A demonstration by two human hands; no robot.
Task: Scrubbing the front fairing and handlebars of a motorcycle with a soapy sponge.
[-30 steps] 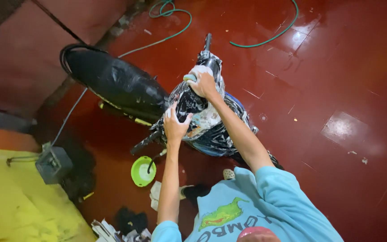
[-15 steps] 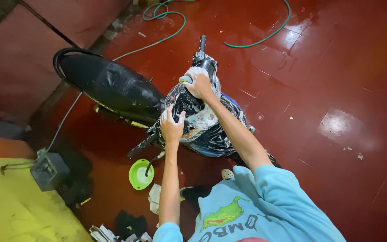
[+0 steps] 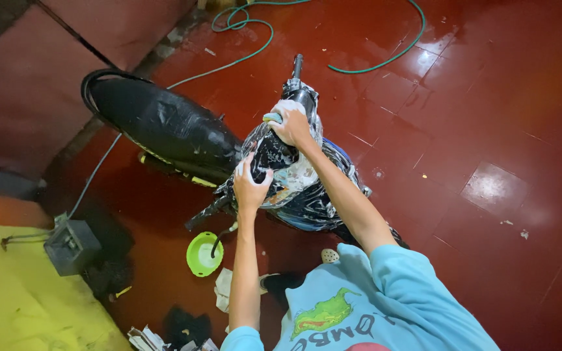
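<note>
Around us the wet red tiled floor [image 3: 489, 130] carries a green hose [image 3: 385, 58] looping at the top, a green bowl [image 3: 203, 255] just below the handlebar, a grey box [image 3: 71, 246] at the left beside a yellow sheet [image 3: 14, 305], and rags near our feet. The soapy black motorbike [image 3: 281, 175] stands in the middle, its seat [image 3: 164, 127] to the left. Our left hand [image 3: 251, 185] lies flat and open on the front panel. Our right hand [image 3: 291, 125] is closed on a sponge [image 3: 273, 117] pressed against the headlight area.
</note>
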